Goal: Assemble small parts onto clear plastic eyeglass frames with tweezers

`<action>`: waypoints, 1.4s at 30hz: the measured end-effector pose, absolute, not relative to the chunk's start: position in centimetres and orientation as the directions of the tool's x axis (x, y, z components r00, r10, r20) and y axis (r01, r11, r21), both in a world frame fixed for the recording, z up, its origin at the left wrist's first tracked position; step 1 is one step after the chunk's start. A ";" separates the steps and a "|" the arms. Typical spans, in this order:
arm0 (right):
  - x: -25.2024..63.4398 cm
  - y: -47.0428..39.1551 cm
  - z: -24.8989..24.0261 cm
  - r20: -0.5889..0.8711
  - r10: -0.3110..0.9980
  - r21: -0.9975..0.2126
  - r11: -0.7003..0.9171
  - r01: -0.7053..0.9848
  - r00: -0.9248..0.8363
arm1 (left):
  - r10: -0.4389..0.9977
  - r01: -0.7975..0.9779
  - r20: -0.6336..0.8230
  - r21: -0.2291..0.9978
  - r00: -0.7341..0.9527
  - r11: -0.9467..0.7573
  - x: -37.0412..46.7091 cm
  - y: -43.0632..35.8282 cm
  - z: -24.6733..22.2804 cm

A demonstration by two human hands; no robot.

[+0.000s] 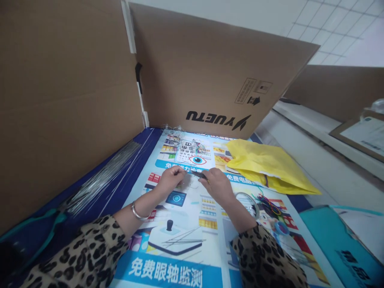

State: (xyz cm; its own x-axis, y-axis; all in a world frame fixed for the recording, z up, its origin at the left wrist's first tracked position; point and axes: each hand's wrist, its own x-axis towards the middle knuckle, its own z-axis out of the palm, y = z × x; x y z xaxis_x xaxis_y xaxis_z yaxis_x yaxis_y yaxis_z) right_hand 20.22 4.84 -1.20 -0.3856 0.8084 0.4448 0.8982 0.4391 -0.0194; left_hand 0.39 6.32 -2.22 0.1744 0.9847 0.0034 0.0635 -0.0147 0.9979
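In the head view, my left hand (173, 178) pinches something thin near the middle of the printed sheet; it looks like wire, but the fingers mostly hide it. My right hand (218, 185) is closed around small dark pliers (198, 174), whose tip points left at my left fingertips. A thin looped wire shape (193, 184) shows faintly below the pliers, and I cannot tell if it is held. Several cut wires (183, 238) lie on the sheet nearer to me. Beyond my hands sits a cluster of bent wire pieces (195, 147).
Long straight wires (105, 176) lie at left, beside teal-handled cutters (45, 226). At right are a yellow bag (270, 162), a clear ring-shaped roll (248, 203), coloured cords (271, 205), a blue spool (282, 228) and a teal box (336, 240). Cardboard panels (192, 72) wall off the back and left.
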 end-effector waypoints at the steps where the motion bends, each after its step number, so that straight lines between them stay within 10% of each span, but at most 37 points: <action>1: 20.1 4.6 -0.8 0.421 0.811 0.062 0.421 0.905 -0.406 | 0.988 0.096 0.024 0.995 0.152 -0.039 0.4 6.4 -2.4; 7: 19.4 3.9 0.5 0.421 0.816 0.274 0.301 0.913 -0.395 | 0.983 0.292 0.154 0.940 0.103 -0.177 0.3 6.7 -2.8; 19: 19.8 4.2 -0.5 0.459 0.766 0.297 0.345 0.890 -0.450 | 0.955 0.422 0.203 0.863 0.217 -0.280 0.4 6.4 -2.5; 42: 20.5 4.5 2.2 0.280 0.761 0.303 0.508 0.806 -0.585 | 0.897 0.045 -0.103 0.995 0.431 0.093 0.4 6.0 -1.9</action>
